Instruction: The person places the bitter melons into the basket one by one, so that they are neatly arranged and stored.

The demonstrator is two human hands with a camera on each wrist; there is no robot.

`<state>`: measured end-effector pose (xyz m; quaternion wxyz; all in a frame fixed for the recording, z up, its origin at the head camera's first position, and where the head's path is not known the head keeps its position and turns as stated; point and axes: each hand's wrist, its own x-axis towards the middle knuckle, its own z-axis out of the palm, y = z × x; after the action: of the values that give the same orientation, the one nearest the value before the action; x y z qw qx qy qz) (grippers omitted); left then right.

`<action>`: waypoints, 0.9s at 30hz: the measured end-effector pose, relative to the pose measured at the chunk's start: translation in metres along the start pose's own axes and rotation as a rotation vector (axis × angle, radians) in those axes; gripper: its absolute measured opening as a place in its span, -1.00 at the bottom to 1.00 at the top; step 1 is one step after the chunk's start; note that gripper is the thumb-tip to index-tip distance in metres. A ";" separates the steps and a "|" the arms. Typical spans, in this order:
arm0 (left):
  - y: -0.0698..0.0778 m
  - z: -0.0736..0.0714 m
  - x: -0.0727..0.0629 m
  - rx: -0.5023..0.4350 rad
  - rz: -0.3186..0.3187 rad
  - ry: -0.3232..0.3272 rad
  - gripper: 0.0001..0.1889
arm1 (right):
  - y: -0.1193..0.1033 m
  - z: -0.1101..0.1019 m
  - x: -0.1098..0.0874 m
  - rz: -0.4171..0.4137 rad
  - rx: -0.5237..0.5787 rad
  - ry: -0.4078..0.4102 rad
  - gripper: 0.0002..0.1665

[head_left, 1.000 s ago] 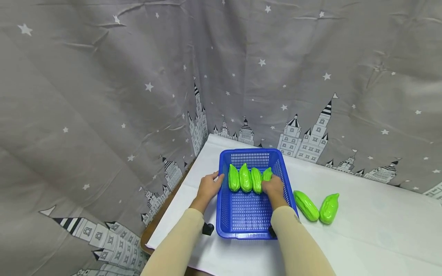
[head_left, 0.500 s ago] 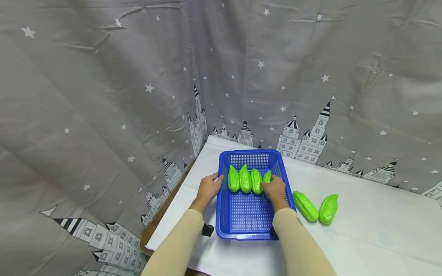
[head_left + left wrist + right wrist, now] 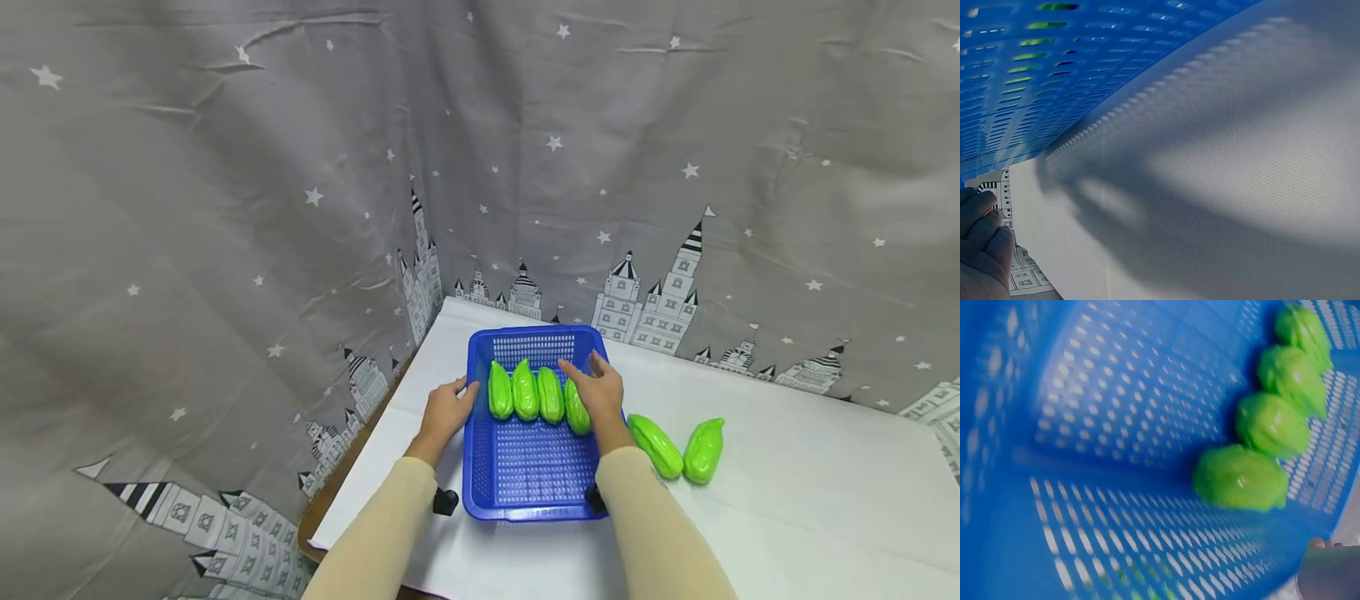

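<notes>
A blue perforated plastic basket (image 3: 534,514) stands on the white-covered table. Several glossy, ridged green gourds lie side by side at its far end, the rightmost gourd (image 3: 577,407) partly behind my right hand (image 3: 602,392). That hand hovers over the basket's right side, thumb and fingers spread, holding nothing. My left hand (image 3: 446,408) is at the left rim, its thumb against the edge and its fingers outside. The left wrist view shows loosely bent fingers (image 3: 985,244) below the basket wall; the thumb is hidden there. In the right wrist view, the nearest gourd (image 3: 1241,478) rests against the basket floor.
Two more green gourds lie right of the basket, a slanted gourd (image 3: 656,447) nearer it and another gourd (image 3: 703,451) farther right. A grey curtain (image 3: 562,167) with printed stars and castles hangs behind the table. The table's wooden edge (image 3: 360,450) runs along the left.
My right hand has let go of the rightmost gourd, spread its fingers and lifted slightly up and right. The gourd stays in the row. My left hand keeps its place at the rim.
</notes>
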<state>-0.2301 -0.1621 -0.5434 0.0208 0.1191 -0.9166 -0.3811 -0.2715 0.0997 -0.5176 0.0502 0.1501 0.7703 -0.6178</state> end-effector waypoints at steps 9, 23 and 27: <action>-0.002 0.001 0.003 -0.001 0.005 0.000 -0.44 | -0.008 -0.068 0.006 0.027 0.046 0.121 0.04; -0.003 -0.001 0.007 0.032 0.006 -0.010 -0.39 | 0.024 -0.169 -0.002 0.143 0.037 0.334 0.02; -0.001 0.002 0.004 0.027 0.006 -0.030 -0.39 | 0.042 -0.175 -0.008 0.180 0.026 0.334 0.03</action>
<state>-0.2344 -0.1628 -0.5459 0.0068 0.1111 -0.9222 -0.3704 -0.2329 0.2753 -0.5143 -0.0255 0.3195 0.7432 -0.5872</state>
